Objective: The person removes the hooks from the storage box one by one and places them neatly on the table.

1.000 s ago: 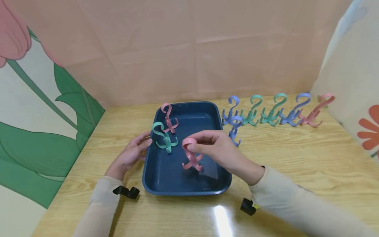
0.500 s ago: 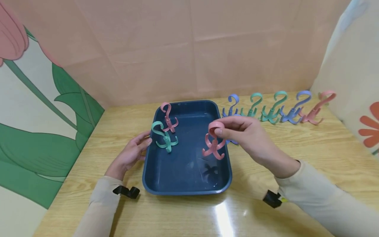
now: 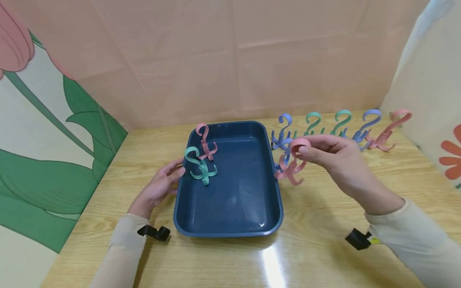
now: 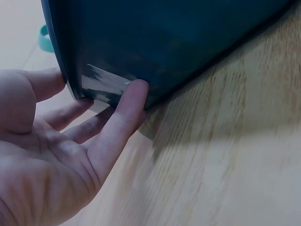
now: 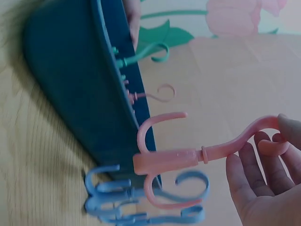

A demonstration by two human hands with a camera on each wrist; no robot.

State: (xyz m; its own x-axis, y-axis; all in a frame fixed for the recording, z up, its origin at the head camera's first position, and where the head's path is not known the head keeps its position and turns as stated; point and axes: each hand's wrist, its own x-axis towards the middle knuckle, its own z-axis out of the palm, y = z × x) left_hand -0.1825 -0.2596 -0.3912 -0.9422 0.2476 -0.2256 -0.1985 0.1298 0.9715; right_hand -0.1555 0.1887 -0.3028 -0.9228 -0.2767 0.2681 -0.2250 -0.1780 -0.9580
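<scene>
My right hand (image 3: 342, 172) pinches the curled top of a pink four-prong hanging hook (image 5: 169, 161), held up past the right rim of a deep dark blue tray (image 3: 228, 234). Its prongs point down. At the tray's left side, my left hand (image 3: 158, 188) holds the rim, thumb on the edge and fingers against the outer wall. Inside, along the left wall, stand a green hook (image 3: 203, 172) and, farther back, another pink hook (image 3: 206, 149). A blue hook (image 5: 117, 190) stands on the table close to the tray, partly hidden by the held one in the head view.
A row of hooks runs along the back right of the table: a blue hook (image 3: 282, 134), two green ones partly behind the right hand, another blue hook (image 3: 360, 134) and a pink hook (image 3: 383, 140). A pink backdrop (image 3: 230, 60) rises behind the wooden table (image 3: 313, 248).
My right hand has lifted the pink hook from over the tray floor and carried it right, past the tray's right rim. My left hand stays on the tray.
</scene>
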